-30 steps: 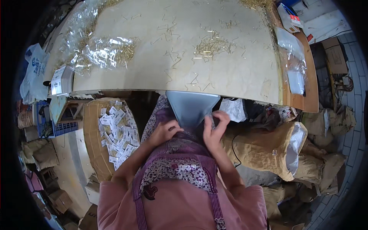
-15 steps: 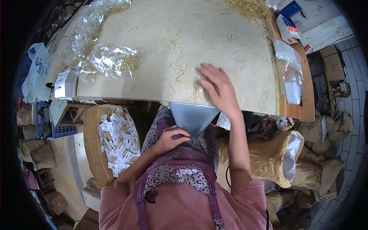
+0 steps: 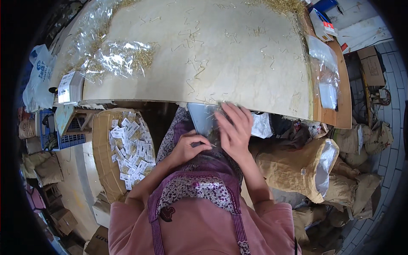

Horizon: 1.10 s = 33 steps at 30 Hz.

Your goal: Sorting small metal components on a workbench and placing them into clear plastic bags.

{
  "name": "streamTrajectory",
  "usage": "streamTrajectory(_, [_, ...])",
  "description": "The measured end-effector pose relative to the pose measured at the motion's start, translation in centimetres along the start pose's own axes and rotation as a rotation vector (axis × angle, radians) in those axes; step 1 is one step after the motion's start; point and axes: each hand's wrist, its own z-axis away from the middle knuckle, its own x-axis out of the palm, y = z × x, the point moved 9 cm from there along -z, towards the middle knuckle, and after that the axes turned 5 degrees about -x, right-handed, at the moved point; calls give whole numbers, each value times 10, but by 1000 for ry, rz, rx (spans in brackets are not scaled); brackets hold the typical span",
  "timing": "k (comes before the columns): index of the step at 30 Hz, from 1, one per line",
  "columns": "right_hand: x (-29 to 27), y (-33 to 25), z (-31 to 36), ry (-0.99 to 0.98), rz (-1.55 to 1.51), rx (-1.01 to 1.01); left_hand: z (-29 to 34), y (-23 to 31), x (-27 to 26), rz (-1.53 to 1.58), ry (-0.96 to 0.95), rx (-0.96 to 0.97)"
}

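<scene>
A flat grey tray point(image 3: 200, 119) sits in my lap, its far end tucked under the front edge of the beige table point(image 3: 204, 51). My left hand point(image 3: 188, 147) grips the tray's near edge. Resting at the table's edge, my right hand point(image 3: 233, 128) lies palm down over the tray, fingers spread, with thin gold wire pieces point(image 3: 214, 111) under and beside the fingertips. More gold wire pieces point(image 3: 195, 68) are scattered across the table top.
Clear plastic bags of gold pieces point(image 3: 121, 57) lie at the table's left, a stack of white cards point(image 3: 68, 87) beside them. A cardboard box of small white packets point(image 3: 127, 148) stands at my left. Brown sacks point(image 3: 297, 165) crowd my right; a clear bag point(image 3: 325, 74) lies on the table's right.
My right hand went from the tray out onto the table, then drew back to the table's edge over the tray. My left hand stayed on the tray.
</scene>
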Motion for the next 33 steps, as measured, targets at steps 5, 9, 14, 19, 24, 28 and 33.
streamTrajectory(5, [-11,27,56,149,9,303,0,3,0,-49,-53,15])
streamTrajectory(9, [5,40,93,146,-161,552,0,-2,5,-64,-106,-20])
streamTrajectory(14, [39,11,106,-390,-259,381,2,-7,3,-50,-36,29])
streamTrajectory(19, [37,23,109,-313,-351,483,-2,-15,5,-68,-76,-27])
streamTrajectory(24, [39,30,112,-216,-528,638,-3,-22,7,-31,-110,-8])
streamTrajectory(28, [46,29,127,-304,-631,779,-4,-26,8,-35,-118,0])
streamTrajectory(33, [20,30,118,70,-523,738,-4,-40,20,94,-207,-109])
